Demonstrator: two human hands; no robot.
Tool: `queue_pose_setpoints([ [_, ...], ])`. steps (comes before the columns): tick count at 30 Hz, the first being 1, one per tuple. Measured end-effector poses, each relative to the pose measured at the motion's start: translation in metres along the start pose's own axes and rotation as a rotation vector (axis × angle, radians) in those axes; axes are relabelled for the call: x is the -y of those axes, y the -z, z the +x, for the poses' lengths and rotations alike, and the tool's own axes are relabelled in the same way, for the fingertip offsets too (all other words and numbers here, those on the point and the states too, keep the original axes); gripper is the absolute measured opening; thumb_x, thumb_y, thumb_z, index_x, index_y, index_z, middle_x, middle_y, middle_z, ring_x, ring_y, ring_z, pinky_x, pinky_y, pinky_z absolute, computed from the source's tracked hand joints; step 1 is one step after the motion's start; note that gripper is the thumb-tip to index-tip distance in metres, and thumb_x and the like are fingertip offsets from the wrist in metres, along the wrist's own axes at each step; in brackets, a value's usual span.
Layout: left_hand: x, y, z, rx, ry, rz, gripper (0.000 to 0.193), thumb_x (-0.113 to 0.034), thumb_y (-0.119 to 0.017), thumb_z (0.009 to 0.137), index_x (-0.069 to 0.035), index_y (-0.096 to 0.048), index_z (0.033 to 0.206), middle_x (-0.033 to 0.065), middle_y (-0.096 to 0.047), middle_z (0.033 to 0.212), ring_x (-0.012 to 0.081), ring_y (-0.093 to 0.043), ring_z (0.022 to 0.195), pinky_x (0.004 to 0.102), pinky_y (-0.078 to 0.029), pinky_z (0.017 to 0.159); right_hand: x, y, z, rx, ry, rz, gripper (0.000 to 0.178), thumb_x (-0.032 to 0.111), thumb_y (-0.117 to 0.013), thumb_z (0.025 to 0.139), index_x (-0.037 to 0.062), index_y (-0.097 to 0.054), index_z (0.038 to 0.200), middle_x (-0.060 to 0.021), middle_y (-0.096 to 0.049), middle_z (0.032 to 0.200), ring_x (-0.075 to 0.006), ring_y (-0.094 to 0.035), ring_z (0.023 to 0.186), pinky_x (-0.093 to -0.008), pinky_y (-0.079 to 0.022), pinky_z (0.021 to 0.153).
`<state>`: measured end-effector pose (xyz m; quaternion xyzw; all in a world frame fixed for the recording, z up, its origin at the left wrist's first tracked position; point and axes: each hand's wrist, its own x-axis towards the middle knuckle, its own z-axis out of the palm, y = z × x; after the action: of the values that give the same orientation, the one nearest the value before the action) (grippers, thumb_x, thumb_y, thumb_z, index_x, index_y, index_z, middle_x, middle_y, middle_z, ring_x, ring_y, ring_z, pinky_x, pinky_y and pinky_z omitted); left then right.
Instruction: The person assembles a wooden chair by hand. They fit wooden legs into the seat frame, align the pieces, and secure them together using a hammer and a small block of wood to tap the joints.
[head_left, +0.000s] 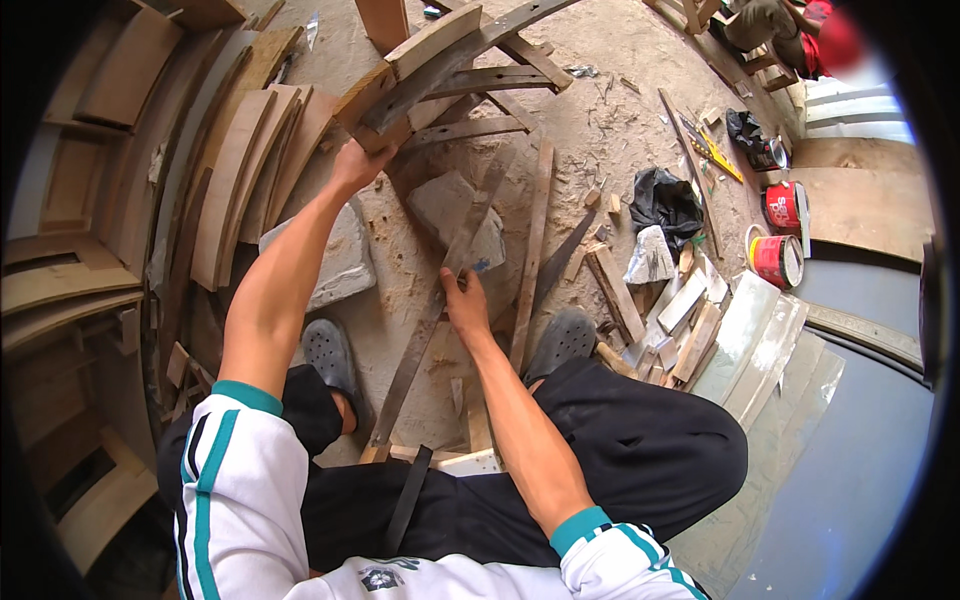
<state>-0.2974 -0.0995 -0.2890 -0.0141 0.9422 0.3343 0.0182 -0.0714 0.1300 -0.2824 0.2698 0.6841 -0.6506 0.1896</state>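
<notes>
My left hand is closed around the near end of a wooden frame, built of pale and grey weathered boards with thinner slats below. Lower down, my right hand pinches a long, narrow wooden strip between thumb and fingers. The strip slants from above a stone block down to between my legs. Beside my right hand, another thin batten lies lengthwise on the ground. A second pale block sits under my left forearm.
Curved boards lean in a stack at the left. Wood offcuts, a black plastic bag, a yellow tool and red tins lie at the right. Another person sits at the far right. My shoes flank the strip.
</notes>
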Motion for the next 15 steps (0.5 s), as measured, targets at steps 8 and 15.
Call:
queue_pose_setpoints([
  [8, -0.011, 0.028, -0.067, -0.055, 0.109, -0.177, 0.049, -0.045, -0.059, 0.092, -0.001, -0.068, 0.112, 0.0211, -0.069, 0.106, 0.0330, -0.066, 0.104, 0.0385, -0.050, 0.086, 0.028, -0.038, -0.022, 0.259, -0.097, 0.078, 0.046, 0.035, -0.059, 0.092, -0.0048, -0.055, 0.115, -0.0207, -0.065, 0.104, -0.0251, -0.066, 0.091, -0.0356, -0.051, 0.077],
  [15, -0.035, 0.060, -0.237, 0.206, 0.306, -0.124, 0.075, -0.062, -0.060, 0.084, -0.004, -0.056, 0.131, 0.0211, -0.066, 0.118, 0.0336, -0.064, 0.109, 0.0408, -0.049, 0.092, 0.005, -0.070, -0.005, 0.013, 0.137, -0.076, 0.052, 0.037, -0.058, 0.091, -0.0050, -0.052, 0.121, -0.0239, -0.064, 0.112, -0.0363, -0.063, 0.103, -0.0422, -0.046, 0.091],
])
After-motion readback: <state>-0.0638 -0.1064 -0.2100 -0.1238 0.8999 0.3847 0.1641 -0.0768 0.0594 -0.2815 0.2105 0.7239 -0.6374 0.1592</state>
